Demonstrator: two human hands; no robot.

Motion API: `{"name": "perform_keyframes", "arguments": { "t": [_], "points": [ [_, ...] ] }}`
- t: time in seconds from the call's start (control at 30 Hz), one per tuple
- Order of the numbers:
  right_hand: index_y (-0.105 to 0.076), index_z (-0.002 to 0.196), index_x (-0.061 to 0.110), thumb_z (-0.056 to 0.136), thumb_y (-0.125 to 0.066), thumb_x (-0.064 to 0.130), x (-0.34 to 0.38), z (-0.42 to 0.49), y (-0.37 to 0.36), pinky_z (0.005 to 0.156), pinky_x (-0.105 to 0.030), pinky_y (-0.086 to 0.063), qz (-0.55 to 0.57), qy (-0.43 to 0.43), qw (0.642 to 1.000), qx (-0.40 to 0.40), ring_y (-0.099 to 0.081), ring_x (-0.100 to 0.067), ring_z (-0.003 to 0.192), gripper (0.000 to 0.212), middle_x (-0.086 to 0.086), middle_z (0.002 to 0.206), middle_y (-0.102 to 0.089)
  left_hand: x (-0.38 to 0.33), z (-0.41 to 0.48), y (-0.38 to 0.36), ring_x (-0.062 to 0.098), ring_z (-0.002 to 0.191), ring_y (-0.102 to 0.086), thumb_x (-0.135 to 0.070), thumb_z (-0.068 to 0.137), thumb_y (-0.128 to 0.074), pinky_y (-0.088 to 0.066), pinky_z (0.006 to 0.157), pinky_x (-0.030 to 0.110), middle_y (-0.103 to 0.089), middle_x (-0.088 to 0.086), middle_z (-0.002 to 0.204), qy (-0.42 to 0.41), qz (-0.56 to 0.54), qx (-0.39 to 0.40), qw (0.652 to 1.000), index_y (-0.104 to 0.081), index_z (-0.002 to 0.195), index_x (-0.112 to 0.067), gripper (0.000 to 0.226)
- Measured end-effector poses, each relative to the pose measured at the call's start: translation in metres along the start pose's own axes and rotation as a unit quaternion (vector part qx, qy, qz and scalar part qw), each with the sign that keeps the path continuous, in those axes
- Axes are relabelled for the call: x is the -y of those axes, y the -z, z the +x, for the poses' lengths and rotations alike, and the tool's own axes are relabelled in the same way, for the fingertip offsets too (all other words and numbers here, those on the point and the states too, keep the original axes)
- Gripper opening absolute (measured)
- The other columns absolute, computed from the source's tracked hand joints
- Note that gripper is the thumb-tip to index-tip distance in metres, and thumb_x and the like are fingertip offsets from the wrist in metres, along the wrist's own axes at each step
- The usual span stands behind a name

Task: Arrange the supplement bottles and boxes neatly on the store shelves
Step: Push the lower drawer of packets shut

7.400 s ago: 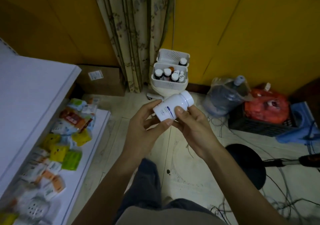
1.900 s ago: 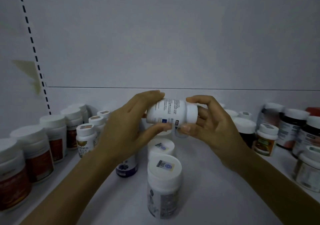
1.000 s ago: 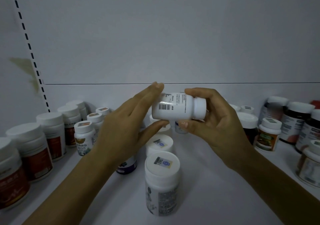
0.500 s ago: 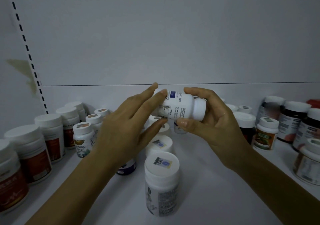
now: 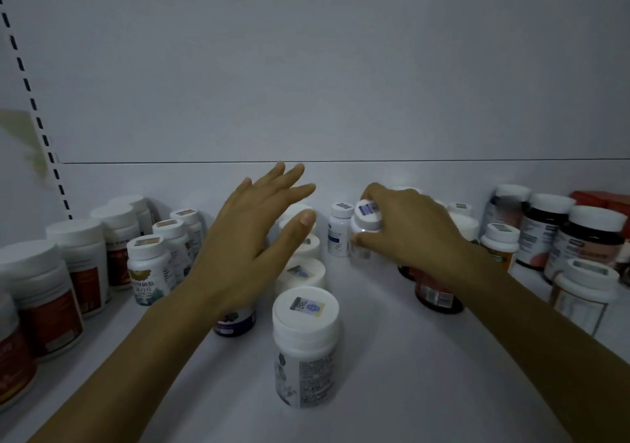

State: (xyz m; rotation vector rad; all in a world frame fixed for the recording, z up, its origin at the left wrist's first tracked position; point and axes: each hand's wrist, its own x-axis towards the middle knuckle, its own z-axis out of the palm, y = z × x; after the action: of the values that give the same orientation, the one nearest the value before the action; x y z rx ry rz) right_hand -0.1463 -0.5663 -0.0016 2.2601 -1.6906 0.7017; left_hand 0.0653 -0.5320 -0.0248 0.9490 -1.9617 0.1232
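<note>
On the store shelf (image 5: 392,374), in the head view, the right hand (image 5: 409,234) has its grip closed on a white bottle (image 5: 364,234). Its fingers curl over the stickered cap from above. The bottle stands upright just beside a small blue-labelled bottle (image 5: 336,238), near the back panel (image 5: 306,67). Its base is blurred, so I cannot tell whether it touches the shelf.

The left hand (image 5: 252,238) is open with fingers spread and holds nothing. It hovers above the middle row of white-capped bottles (image 5: 305,340), which runs from front to back.

The step looks like setting this bottle into place. Done well, it goes down flat, in line with its small neighbour and with the label facing out, and the grip loosens only once it stands by itself. The right wrist hangs over a dark bottle (image 5: 439,292), so drawing back carelessly could knock that one over.

The shelf is smooth, white and dimly lit. A slotted upright (image 5: 34,108) runs up the left side. Red-labelled bottles (image 5: 78,265) crowd the left, and dark jars (image 5: 586,238) stand at the right.
</note>
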Motion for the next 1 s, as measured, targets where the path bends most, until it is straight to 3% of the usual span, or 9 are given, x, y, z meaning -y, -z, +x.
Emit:
{"name": "perform_keyframes", "arguments": {
  "t": [0.13,0.2,0.37,0.47,0.6,0.73,0.8,0.9,1.0],
  "points": [
    [-0.049,0.1,0.017,0.075,-0.074,0.042,0.0,0.025,-0.018,0.055,-0.025,-0.035,0.009,-0.009,0.992,0.125,-0.054,-0.018,0.081,0.043,0.002,0.096,-0.059,0.002,-0.001,-0.001,0.002,0.14,-0.027,-0.057,0.093,-0.024,-0.02,0.117,0.041,-0.039,-0.013,0.146,-0.009,0.068,0.03,0.997,-0.05,0.134,-0.029,0.056],
    [-0.05,0.106,0.015,0.075,-0.075,0.042,0.0,0.033,-0.025,0.056,-0.025,-0.036,0.016,-0.013,0.989,0.149,-0.052,-0.017,0.082,0.047,0.003,0.097,-0.057,0.001,-0.001,-0.001,0.007,0.137,-0.035,-0.057,0.093,-0.024,-0.029,0.113,0.044,-0.044,-0.01,0.144,-0.018,0.084,0.031,0.996,-0.054,0.132,-0.027,0.057],
    [-0.046,0.121,0.013,0.075,-0.074,0.049,0.001,0.047,-0.029,0.07,-0.03,-0.043,0.002,-0.025,0.987,0.158,-0.053,-0.021,0.09,0.065,-0.005,0.109,-0.057,-0.004,0.0,0.003,0.016,0.125,-0.05,-0.056,0.096,-0.021,-0.037,0.104,0.041,-0.057,-0.003,0.133,-0.044,0.104,0.003,0.994,-0.06,0.125,-0.022,0.06],
    [-0.049,0.122,0.011,0.083,-0.059,0.059,0.001,0.063,-0.024,0.077,-0.033,-0.043,0.019,-0.042,0.993,0.109,-0.055,-0.026,0.103,0.063,-0.009,0.118,-0.058,-0.005,0.001,0.007,0.018,0.12,-0.054,-0.049,0.097,-0.027,-0.04,0.101,0.04,-0.062,-0.001,0.127,-0.062,0.125,-0.015,0.99,-0.062,0.122,-0.018,0.053],
    [-0.053,0.113,0.008,0.091,-0.051,0.054,0.007,0.09,-0.031,0.07,-0.032,-0.037,-0.007,-0.066,0.995,0.071,-0.056,-0.028,0.099,0.051,-0.011,0.114,-0.06,-0.005,0.001,0.01,0.023,0.112,-0.06,-0.045,0.097,-0.032,-0.038,0.096,0.035,-0.067,0.003,0.117,-0.099,0.196,-0.03,0.975,-0.066,0.116,-0.014,0.05],
    [-0.052,0.091,0.01,0.082,-0.067,0.038,0.013,0.101,-0.049,0.058,-0.028,-0.037,-0.029,-0.066,0.992,0.102,-0.052,-0.022,0.079,0.033,-0.009,0.102,-0.063,0.001,0.001,0.013,0.025,0.107,-0.062,-0.04,0.095,-0.039,-0.036,0.094,0.034,-0.069,0.005,0.112,-0.127,0.249,-0.029,0.96,-0.067,0.114,-0.012,0.044],
    [-0.052,0.095,0.01,0.08,-0.067,0.028,0.017,0.098,-0.044,0.054,-0.028,-0.038,-0.01,-0.055,0.997,0.056,-0.054,-0.023,0.077,0.028,-0.009,0.099,-0.063,0.001,0.001,0.014,0.026,0.105,-0.063,-0.039,0.094,-0.041,-0.036,0.093,0.034,-0.07,0.006,0.11,-0.129,0.261,-0.032,0.956,-0.067,0.114,-0.011,0.043],
    [-0.049,0.1,0.015,0.08,-0.068,0.025,0.019,0.077,-0.02,0.065,-0.033,-0.05,0.113,0.003,0.99,-0.087,-0.058,-0.021,0.08,0.029,-0.003,0.094,-0.062,-0.002,0.002,0.014,0.027,0.106,-0.063,-0.04,0.093,-0.042,-0.041,0.093,0.036,-0.068,0.007,0.114,-0.12,0.269,-0.045,0.955,-0.065,0.118,-0.011,0.045],
    [-0.05,0.096,0.017,0.081,-0.071,0.013,0.02,0.037,0.009,0.072,-0.022,-0.054,0.382,0.042,0.907,-0.171,-0.064,-0.015,0.086,0.026,0.005,0.094,-0.061,-0.005,0.002,0.014,0.026,0.112,-0.058,-0.042,0.093,-0.043,-0.045,0.093,0.037,-0.062,0.008,0.126,-0.097,0.251,-0.068,0.961,-0.056,0.13,-0.01,0.05]
  ]
}}
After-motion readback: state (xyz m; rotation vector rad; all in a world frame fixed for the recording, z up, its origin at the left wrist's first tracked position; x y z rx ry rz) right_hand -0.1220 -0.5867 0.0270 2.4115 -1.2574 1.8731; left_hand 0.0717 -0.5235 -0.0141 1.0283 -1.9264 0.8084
